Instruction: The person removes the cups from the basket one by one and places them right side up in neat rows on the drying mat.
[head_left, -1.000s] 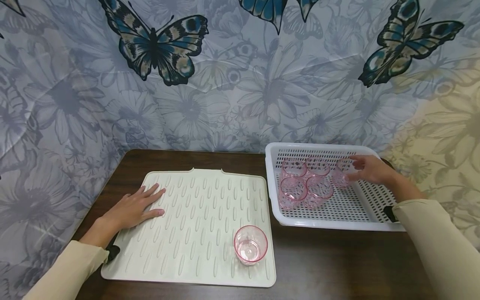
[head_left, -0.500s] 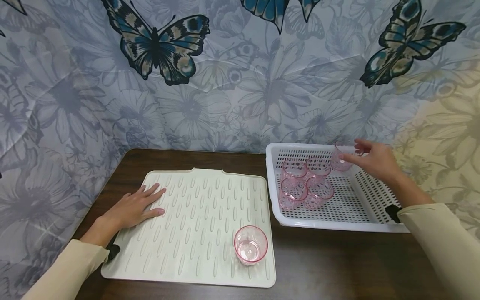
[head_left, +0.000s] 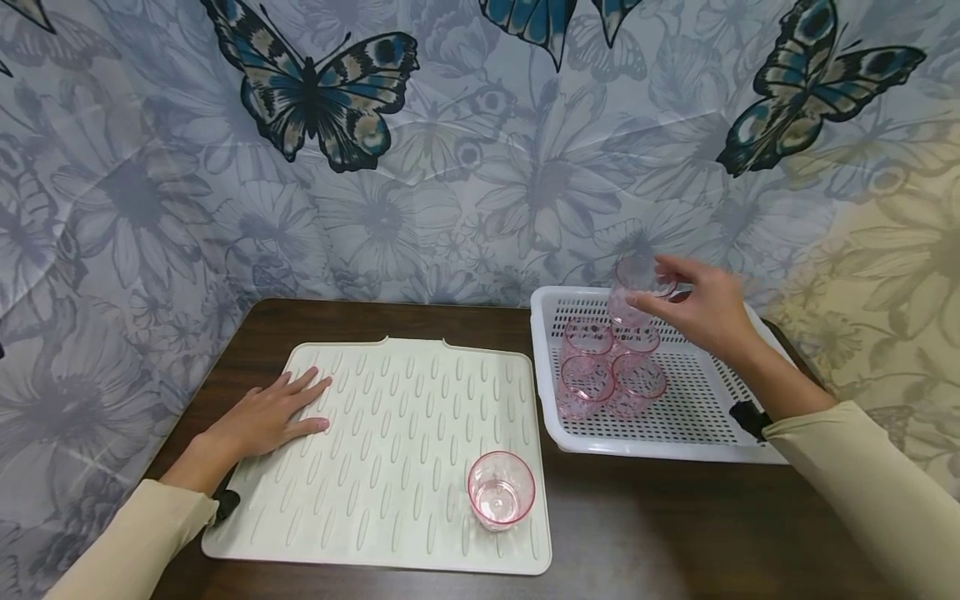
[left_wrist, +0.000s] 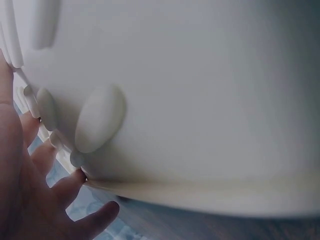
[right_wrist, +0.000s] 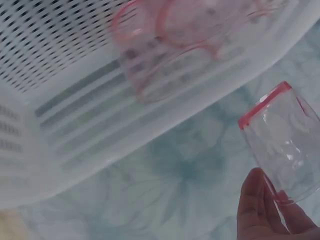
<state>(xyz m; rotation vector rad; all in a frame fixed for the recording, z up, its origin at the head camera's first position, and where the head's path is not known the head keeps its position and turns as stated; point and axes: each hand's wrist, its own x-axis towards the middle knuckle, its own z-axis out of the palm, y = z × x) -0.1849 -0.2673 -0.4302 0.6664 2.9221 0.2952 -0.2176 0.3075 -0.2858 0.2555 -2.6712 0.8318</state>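
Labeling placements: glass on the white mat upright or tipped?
Upright: the head view shows the glass on the mat, pink rim up, base down.

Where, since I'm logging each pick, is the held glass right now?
The glass is in the right hand, right of centre in the head view, seen against the basket's far rim just above four other glasses.

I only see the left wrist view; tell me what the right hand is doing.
Observer: The right hand holds a clear pink-rimmed glass beside a white perforated basket, as the right wrist view shows.
Operator: Count what's standing inside it.
Observer: Four matching glasses, grouped two by two.
Operator: Report any glass outside it, besides the held one.
Observer: One pink-rimmed tumbler stands near the front right corner of the ridged drying mat.
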